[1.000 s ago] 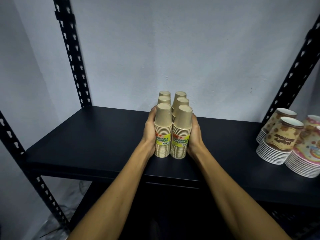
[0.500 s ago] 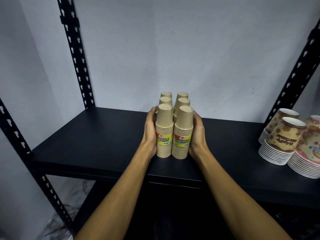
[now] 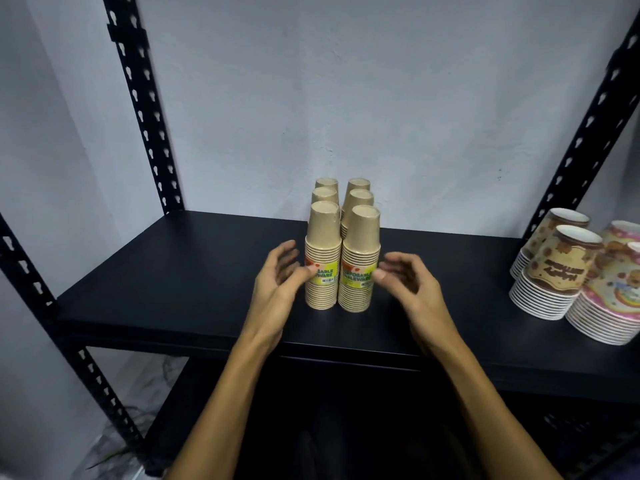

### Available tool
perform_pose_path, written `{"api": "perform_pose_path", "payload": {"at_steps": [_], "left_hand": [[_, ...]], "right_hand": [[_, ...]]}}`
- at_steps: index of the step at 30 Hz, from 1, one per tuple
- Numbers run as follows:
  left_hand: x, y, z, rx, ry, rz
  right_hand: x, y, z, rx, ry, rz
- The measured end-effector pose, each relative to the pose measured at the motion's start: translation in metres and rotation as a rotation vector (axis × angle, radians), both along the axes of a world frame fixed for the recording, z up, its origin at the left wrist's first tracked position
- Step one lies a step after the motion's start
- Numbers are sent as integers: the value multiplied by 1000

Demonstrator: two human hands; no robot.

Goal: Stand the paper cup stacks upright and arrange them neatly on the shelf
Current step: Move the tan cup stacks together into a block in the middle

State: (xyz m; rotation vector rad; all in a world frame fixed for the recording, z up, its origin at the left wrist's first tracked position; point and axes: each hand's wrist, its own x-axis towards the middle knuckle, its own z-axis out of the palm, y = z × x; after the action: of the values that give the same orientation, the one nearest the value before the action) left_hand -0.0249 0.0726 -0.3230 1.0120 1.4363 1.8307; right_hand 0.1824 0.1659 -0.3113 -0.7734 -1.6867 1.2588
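Observation:
Several brown paper cup stacks [image 3: 343,251] stand upright, bottoms up, in two tight rows at the middle of the black shelf [image 3: 194,271]. The two front stacks carry yellow and green labels. My left hand [image 3: 280,278] hovers just left of the front left stack, fingers spread, thumb tip near its label. My right hand [image 3: 408,282] is just right of the front right stack, fingers apart and slightly blurred. Neither hand holds anything.
Stacks of patterned paper cups [image 3: 550,271] and a pink patterned stack [image 3: 613,299] lean at the shelf's right end. Black perforated uprights [image 3: 145,109] frame the shelf on both sides. A pale wall stands right behind the brown stacks.
Both hands were pressed against the sides of the cup stacks; now they have let go and pulled back toward me, fingers spread. The stacks stay upright.

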Motion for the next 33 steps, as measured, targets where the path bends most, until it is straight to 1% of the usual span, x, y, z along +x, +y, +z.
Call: {"api": "perform_pose_path", "payload": {"at_steps": [2,4,7,12,21,30,33], "left_hand": [[2,-2,-4,-7,102,0],[6,-2,-5,-22,177,16],[7,-3,-6,-20,208,21],[8,-3,-4,-3,192,12],[11,-6,0,-35,235,27],[17,-13,10,-97,313,-1],[19,-18,11,-168,419,17]], "right_hand": [[2,-2,-4,92,-152,45],[-2,0,-7,157,-239,41],[-5,2,-9,188,-240,21],[-5,1,-8,213,-286,26],[-5,1,-5,211,-313,9],[-2,-11,4,168,-338,5],[-2,-13,5,181,-399,-28]]}}
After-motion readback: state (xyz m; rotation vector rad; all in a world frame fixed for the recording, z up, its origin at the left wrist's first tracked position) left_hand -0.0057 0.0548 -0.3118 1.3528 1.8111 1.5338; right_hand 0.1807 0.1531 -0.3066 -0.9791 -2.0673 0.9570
